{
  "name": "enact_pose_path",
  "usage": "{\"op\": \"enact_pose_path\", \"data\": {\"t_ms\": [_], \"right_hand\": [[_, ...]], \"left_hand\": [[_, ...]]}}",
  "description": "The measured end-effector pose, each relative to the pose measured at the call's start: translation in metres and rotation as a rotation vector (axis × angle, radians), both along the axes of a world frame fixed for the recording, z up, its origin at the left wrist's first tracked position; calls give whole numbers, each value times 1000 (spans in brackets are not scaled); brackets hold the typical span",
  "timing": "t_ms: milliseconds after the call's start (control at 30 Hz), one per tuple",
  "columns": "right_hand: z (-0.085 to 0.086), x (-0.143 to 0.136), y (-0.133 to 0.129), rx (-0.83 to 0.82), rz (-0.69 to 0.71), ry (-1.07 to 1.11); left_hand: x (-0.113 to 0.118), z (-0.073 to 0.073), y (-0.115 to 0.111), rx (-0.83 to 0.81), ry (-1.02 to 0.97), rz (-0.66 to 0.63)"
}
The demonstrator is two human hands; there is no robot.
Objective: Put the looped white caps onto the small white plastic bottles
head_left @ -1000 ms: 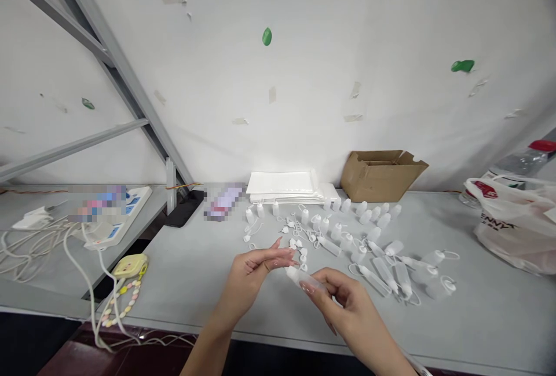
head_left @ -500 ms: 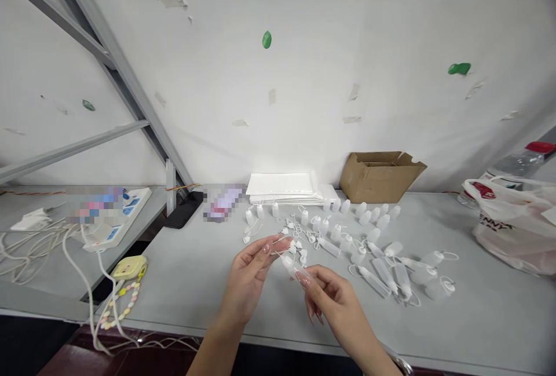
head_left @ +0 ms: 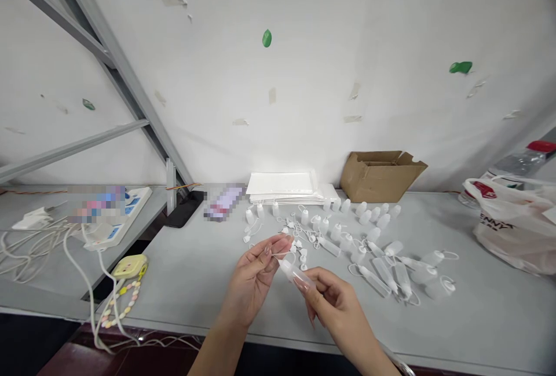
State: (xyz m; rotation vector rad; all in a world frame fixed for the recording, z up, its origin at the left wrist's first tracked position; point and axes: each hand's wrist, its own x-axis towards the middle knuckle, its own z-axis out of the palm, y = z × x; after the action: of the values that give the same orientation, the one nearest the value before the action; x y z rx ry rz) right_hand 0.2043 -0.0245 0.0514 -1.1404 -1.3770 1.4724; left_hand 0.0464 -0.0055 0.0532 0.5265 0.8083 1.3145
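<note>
The right hand (head_left: 334, 306) is pinching a small translucent dropper bottle (head_left: 292, 272) above the tabletop's (head_left: 195, 272) near edge, while the left hand (head_left: 256, 274) is closing its fingertips on the tethered cap (head_left: 284, 255) at the bottle's tip.

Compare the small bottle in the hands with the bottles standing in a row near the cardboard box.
The held bottle is lifted off the table, tilted, gripped by the right hand with the left hand at its tip. The row bottles rest on the table, untouched. The held one looks slimmer and longer. Both are translucent white plastic.
</note>
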Motion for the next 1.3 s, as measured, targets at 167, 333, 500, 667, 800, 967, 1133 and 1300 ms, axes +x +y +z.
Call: {"op": "enact_pose_path", "data": {"t_ms": [167,333,500,667,800,967,1133,1300], "right_hand": [[3,-1,-2,-3,-44,-2],[5,-1,-3,38,-66,-92],[8,1,-4,44,-61,-150],[6,4,-3,92,-40,-220],[5,2,-1,137,-30,-241],[-3,-4,1,70,-6,-146],[-14,-9,1,73,-32,-97],[-13,-13,-2,77,-64,-88]], "left_hand": [[1,1,-1,23,12,-13],[0,1,-1,52,31,-2],[-2,3,-2,103,108,-23],[-1,5,-4,133,205,-20],[0,3,-3,141,224,-14],[0,-2,1,98,85,20],[3,-6,3,56,4,63],[7,-6,1,74,71,103]]}}
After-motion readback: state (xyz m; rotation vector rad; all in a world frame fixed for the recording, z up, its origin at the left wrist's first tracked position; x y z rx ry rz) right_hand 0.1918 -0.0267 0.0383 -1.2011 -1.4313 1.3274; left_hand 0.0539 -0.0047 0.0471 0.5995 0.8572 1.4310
